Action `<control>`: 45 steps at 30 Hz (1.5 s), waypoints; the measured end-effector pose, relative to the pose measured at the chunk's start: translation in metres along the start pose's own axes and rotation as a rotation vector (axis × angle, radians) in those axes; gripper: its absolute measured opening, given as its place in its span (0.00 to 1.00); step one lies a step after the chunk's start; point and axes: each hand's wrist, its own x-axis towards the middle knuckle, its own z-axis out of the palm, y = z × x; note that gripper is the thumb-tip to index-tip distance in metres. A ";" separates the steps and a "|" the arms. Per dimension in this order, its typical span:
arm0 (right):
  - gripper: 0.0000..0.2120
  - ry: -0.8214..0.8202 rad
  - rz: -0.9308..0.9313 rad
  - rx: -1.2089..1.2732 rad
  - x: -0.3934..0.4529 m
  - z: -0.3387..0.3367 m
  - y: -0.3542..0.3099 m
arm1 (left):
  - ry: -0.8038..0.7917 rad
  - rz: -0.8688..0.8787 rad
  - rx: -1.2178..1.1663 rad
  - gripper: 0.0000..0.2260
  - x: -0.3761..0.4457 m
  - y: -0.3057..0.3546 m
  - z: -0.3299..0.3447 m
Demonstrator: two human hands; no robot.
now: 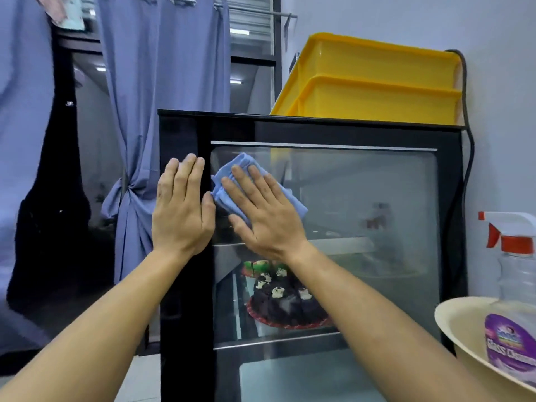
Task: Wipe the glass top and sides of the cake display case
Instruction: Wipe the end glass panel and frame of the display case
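Observation:
The cake display case point(446, 175) is a black-framed cabinet with a glass pane facing me. A dark chocolate cake point(285, 303) sits on a shelf inside, and a green-topped cake stands behind it. My right hand point(261, 210) lies flat on a folded blue cloth point(232, 175), pressing it against the upper left of the glass. My left hand point(181, 210) rests flat, fingers together, on the case's black left frame, right beside the cloth. It holds nothing.
Two stacked yellow plastic tubs point(374, 79) sit on top of the case. At the right edge a clear spray bottle point(513, 288) with a purple label stands in a cream basin point(461, 323). A black cable point(467, 169) hangs along the case's right side. Blue curtains point(162, 91) hang to the left.

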 end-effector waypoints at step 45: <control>0.28 -0.129 -0.426 0.006 0.057 0.023 -0.063 | -0.513 0.931 0.368 0.27 0.145 -0.083 -0.056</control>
